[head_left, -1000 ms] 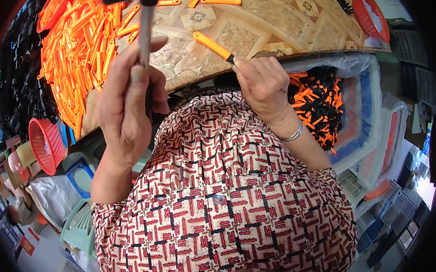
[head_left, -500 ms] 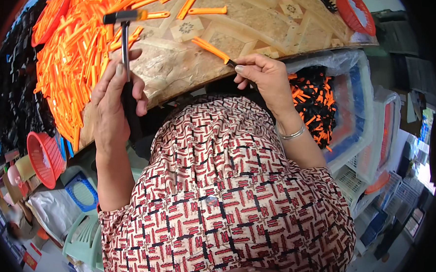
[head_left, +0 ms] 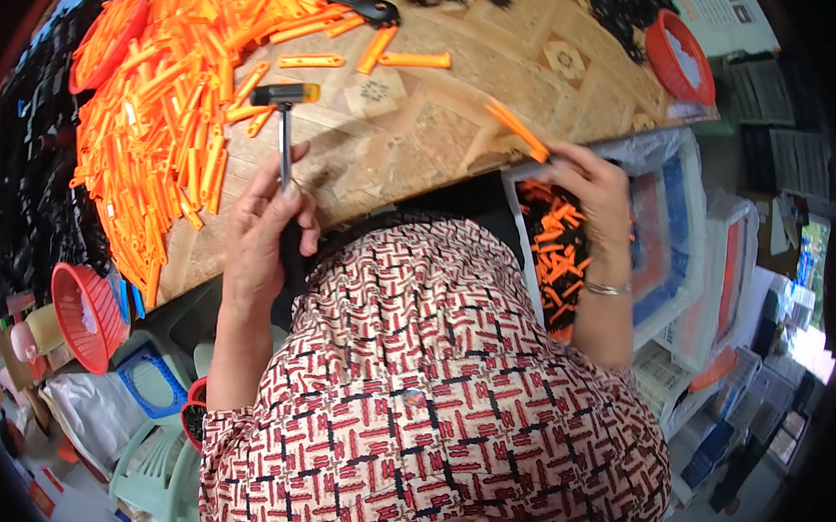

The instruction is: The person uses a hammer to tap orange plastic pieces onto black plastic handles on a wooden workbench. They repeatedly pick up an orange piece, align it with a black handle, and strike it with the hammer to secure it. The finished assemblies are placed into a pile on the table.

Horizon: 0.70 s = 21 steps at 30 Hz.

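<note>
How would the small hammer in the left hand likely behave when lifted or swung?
The hammer looks stiff: a thin straight metal shaft. It is probably top-heavy, since the left hand holds the low end, far from the blocky head. Laid down, it seems unlikely to roll.

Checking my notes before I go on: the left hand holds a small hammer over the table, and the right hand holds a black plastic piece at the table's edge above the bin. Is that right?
One detail is off. The piece in the right hand is orange, not black, as the head view shows. The rest holds: the left hand grips the small hammer over the table, and the right hand is at the table's edge above the bin.
</note>
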Tool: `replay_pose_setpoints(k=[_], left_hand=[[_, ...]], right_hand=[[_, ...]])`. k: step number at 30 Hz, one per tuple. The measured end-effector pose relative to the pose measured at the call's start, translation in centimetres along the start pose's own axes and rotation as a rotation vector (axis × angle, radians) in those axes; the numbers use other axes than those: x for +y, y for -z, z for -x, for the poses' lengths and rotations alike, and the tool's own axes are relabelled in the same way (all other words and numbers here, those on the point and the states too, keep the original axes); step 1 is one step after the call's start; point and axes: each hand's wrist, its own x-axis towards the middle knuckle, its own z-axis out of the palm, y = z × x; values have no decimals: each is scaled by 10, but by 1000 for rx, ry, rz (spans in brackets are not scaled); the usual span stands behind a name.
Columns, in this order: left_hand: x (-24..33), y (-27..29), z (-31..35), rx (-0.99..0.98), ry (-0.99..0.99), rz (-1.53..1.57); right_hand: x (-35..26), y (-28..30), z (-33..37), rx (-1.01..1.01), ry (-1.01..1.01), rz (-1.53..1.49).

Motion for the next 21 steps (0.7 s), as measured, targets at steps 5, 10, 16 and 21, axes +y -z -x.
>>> replay_pose_setpoints(k=[5,10,16,21], left_hand=[[0,12,0,34,-25,-143],[2,13,8,95,-30,-276],[4,17,10,346,-432,-1100],[17,26,21,339,-495,-1415]], right_hand=[[35,122,14,-66,-212,474],[30,125,5,69,-46,853],[-58,-9,-62,50,556,751],[-82,-84,-113,-32,844,897]])
